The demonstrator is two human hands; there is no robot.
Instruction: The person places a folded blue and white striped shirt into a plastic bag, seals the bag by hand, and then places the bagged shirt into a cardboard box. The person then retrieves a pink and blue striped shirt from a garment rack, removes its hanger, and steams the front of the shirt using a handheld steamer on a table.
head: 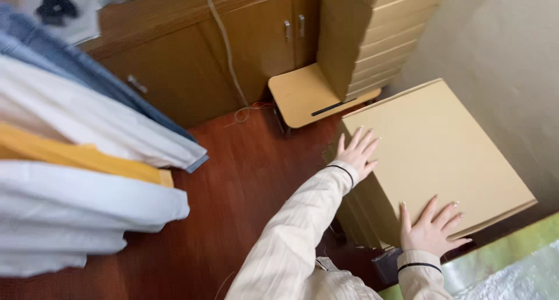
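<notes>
Here, left hand (356, 153) and right hand (431, 230) lie flat, fingers spread, atop cardboard box (442, 148).

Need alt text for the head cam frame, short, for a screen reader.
Seen from above, a person's left hand and right hand lie flat, fingers spread, on top of a stack of flat cardboard boxes beside a pale wall. A second cardboard stack sits on a small wooden stool; hanging shirts fill the left over a red-brown floor.
</notes>
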